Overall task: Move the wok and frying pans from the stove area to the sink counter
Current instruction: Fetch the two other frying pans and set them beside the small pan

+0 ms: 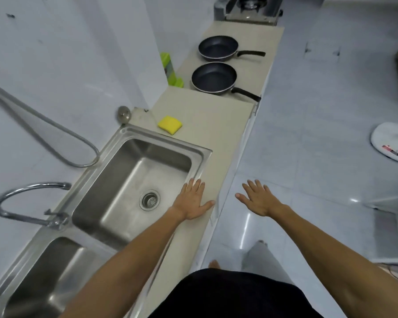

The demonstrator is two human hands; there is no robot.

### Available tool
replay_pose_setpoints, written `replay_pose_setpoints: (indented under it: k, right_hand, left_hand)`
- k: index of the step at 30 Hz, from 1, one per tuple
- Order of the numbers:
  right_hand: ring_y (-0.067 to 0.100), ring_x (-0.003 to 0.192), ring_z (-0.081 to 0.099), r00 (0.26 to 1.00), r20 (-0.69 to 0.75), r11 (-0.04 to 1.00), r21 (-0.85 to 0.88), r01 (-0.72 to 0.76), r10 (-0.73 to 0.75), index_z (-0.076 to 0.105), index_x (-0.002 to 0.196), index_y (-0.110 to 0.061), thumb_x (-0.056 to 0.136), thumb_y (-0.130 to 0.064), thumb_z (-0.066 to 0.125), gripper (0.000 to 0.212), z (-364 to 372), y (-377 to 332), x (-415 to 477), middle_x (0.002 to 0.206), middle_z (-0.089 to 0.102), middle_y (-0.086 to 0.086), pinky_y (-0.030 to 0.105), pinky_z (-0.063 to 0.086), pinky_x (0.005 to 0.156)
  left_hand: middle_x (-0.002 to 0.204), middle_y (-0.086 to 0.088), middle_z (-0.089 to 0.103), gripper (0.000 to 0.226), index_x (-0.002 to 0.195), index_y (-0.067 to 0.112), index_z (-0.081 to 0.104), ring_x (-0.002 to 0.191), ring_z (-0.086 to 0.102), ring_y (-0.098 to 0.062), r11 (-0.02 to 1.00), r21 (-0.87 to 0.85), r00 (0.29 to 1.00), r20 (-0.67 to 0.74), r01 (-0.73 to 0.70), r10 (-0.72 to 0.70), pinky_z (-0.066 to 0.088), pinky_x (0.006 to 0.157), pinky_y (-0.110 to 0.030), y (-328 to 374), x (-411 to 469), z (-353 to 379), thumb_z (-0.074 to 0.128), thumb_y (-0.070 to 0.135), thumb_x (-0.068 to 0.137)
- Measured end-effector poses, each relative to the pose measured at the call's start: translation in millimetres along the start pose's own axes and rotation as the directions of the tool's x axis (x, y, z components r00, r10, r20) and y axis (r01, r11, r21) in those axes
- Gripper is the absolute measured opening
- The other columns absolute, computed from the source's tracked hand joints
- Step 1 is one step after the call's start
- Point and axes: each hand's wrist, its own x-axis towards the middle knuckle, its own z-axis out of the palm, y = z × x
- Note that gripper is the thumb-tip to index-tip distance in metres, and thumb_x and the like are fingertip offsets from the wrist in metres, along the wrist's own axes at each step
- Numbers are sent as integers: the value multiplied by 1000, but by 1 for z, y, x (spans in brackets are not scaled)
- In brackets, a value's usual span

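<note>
Both hands empty, fingers spread flat: left hand (192, 200) hovers over the front strip of the table (207, 125) just beside the sink (133, 177), right hand (260, 199) is out over the floor, off the table edge, gripping nothing

Two frying pans sit on the lower table section toward the stove (248, 8): near frying pan (214, 78) and far frying pan (217, 48), side by side along the table, close but apart, both upright and looking empty. Both well apart from the hands. No wok visible; only a corner of the stove shows, so cannot tell whether it's there

Handling guess: rigid metal pans with dark nonstick coating, light to medium weight, easy one-handed. Not fragile, but the coated bowl is smooth and the rim gives poor purchase, so take the handle. Near pan handle (247, 94) points right and toward the person, reaching to the table's front edge, easiest to wrap. Far pan handle (251, 53) points right, lying over the table. Grip mid-handle, keep the pan level as the weight sits forward in the bowl

Yellow sponge (170, 125) lies on the sink-side table near the sink corner; set pans down clear of it
</note>
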Motion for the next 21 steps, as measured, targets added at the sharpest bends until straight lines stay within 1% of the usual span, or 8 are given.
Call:
replay_pose_setpoints:
  k: [4, 10, 14, 16, 19, 21]
  right_hand:
    - [32, 157, -2, 999, -25, 999, 9, -42, 43, 13, 162, -12, 101, -67, 16, 82, -41, 33, 52, 172, 4, 11, 53, 2, 125]
    - [33, 157, -4, 997, -5, 997, -20, -79, 78, 9, 163, -15, 99, -69, 17, 84, -128, 116, 134, 172, 1, 11, 54, 1, 125]
    - [35, 157, -4, 995, 22, 994, -54, -98, 100, 7, 163, -14, 98, -71, 19, 87, -201, 177, 190, 172, 0, 13, 54, 1, 124]
    - [35, 157, -3, 997, 20, 991, -111, -77, 80, 7, 163, -14, 98, -71, 19, 87, -235, 205, 218, 172, 0, 14, 54, 2, 125]
    - [37, 157, -2, 995, 62, 977, -203, -58, 72, 7, 163, -13, 98, -71, 18, 88, -293, 237, 261, 172, 0, 15, 55, 3, 124]
    - [37, 157, -3, 996, 60, 965, -257, -49, 66, 6, 163, -14, 98, -71, 18, 88, -328, 249, 298, 172, 0, 15, 55, 3, 124]
  left_hand:
    - [170, -14, 0, 86, 161, 5, 5, 156, -8, -31, 999, -28, 1000, -10, -18, 18, -2, 125, -47, 16, 79, -30, 30, 63, 101]
    - [170, -15, -3, 87, 161, 6, 1, 155, -9, -33, 999, -41, 1000, -9, 1, -1, -3, 124, -49, 50, 209, -79, 32, 61, 101]
    - [170, -14, -3, 88, 161, 6, 0, 155, -9, -33, 996, -77, 998, -31, 48, -50, -3, 124, -48, 72, 292, -122, 34, 60, 100]
    - [170, -15, -2, 89, 161, 5, 0, 155, -9, -33, 994, -86, 996, -60, 65, -70, -3, 124, -49, 81, 326, -138, 34, 60, 100]
    - [170, -15, -3, 90, 161, 5, 0, 155, -9, -34, 975, -170, 984, -84, 144, -160, -1, 124, -50, 88, 371, -166, 33, 62, 99]
    - [170, -16, -2, 90, 161, 5, 1, 155, -8, -35, 965, -180, 972, -107, 188, -209, 0, 124, -50, 86, 401, -182, 33, 62, 99]
